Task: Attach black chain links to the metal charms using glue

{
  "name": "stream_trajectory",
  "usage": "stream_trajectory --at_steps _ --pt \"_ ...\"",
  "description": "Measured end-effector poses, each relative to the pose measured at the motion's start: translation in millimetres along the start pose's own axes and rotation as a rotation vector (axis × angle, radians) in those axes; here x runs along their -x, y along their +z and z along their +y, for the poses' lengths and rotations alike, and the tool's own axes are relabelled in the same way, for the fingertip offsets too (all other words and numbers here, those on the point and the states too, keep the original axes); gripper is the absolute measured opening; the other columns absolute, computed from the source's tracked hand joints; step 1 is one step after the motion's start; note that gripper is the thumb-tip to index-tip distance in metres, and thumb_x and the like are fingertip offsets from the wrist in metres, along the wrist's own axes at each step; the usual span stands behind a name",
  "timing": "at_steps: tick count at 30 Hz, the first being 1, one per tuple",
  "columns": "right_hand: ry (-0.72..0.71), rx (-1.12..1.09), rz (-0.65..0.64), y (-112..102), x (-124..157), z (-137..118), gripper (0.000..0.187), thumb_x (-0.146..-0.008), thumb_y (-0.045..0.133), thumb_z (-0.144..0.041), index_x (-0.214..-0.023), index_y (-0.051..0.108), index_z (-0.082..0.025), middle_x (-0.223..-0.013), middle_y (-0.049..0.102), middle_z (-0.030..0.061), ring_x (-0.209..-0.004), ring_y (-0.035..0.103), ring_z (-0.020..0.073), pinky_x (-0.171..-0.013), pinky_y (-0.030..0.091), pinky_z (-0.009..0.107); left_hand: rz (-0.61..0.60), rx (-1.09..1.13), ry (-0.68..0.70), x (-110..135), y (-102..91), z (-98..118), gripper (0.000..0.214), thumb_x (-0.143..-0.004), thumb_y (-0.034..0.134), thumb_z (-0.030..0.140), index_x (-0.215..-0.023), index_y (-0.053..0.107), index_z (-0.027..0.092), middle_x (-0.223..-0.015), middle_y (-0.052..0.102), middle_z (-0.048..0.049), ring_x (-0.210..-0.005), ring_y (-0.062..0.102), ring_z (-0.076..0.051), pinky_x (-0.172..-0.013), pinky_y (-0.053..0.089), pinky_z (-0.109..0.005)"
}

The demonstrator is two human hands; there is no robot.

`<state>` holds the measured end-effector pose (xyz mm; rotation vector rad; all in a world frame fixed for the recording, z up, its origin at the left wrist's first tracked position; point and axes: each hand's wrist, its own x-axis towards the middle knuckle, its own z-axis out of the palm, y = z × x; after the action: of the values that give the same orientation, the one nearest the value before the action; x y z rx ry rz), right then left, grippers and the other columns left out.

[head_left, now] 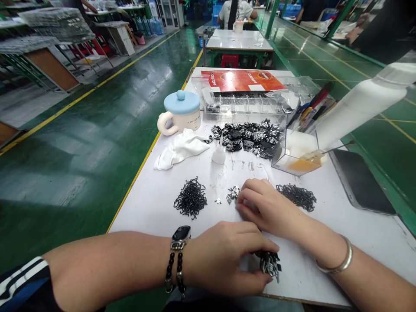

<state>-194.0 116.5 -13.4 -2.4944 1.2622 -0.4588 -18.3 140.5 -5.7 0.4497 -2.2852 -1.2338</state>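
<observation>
My left hand [232,255] is at the table's near edge, fingers and thumb closed around a black-and-silver metal part [270,263]. Its narrow prongs stick out past the fingertips. Farther up the table, my right hand [268,208] has its fingers curled and the fingertips at the right side of a small heap of silver metal pieces [232,194]. Whatever those fingertips pinch is too small or hidden to make out. A pile of black hook-shaped pieces [191,197] lies left of the heap. Another pile of small black pieces [297,196] is partly behind my right forearm.
A white dropper bottle [219,154], a white cloth [182,149] and a blue-lidded mug [186,117] stand beyond the piles. Many black-and-silver parts [248,138] lie before a clear divided tray [243,106]. At right are a clear pen holder [297,162], white bottle [364,104] and phone [362,180].
</observation>
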Motion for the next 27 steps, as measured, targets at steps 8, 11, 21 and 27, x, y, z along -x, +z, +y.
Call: stream_trajectory --at_steps 8,11,21,27 --pt "-0.017 0.004 0.107 14.8 -17.6 -11.9 0.012 -0.082 0.061 -0.024 -0.092 0.068 -0.022 -0.088 0.054 0.0057 -0.080 0.046 0.0177 -0.070 0.033 0.032 -0.018 -0.005 0.131 0.4 3.4 0.4 0.034 -0.074 0.063 0.020 -0.103 0.065 0.004 -0.082 0.069 -0.0113 -0.074 0.064 -0.017 -0.074 0.055 -0.024" --pt "-0.015 0.066 0.139 24.9 -20.8 -16.5 0.014 -0.085 0.059 -0.029 -0.082 0.070 -0.021 -0.084 0.056 0.0064 -0.078 0.043 0.0187 -0.067 0.028 0.034 -0.007 0.000 0.147 0.2 3.8 0.5 0.033 -0.075 0.063 0.020 -0.103 0.065 0.004 -0.082 0.069 -0.0113 -0.074 0.064 -0.016 -0.075 0.055 -0.024" --pt "-0.030 0.061 0.186 25.0 -15.5 -16.3 0.017 -0.089 0.053 -0.023 -0.097 0.068 -0.023 -0.087 0.058 0.0055 -0.080 0.043 0.0178 -0.070 0.028 0.033 0.051 0.019 0.183 -1.3 2.2 0.7 0.030 -0.078 0.061 0.021 -0.105 0.062 0.009 -0.083 0.068 -0.0101 -0.076 0.065 -0.017 -0.075 0.056 -0.027" --pt "-0.062 0.022 0.168 30.2 -20.4 -17.1 0.021 -0.089 0.051 -0.020 -0.078 0.069 -0.021 -0.083 0.060 0.0066 -0.080 0.043 0.0193 -0.069 0.026 0.035 0.035 0.030 0.221 -2.1 5.1 -1.4 0.031 -0.077 0.062 0.019 -0.105 0.063 0.005 -0.084 0.069 -0.0122 -0.077 0.065 -0.017 -0.077 0.056 -0.025"
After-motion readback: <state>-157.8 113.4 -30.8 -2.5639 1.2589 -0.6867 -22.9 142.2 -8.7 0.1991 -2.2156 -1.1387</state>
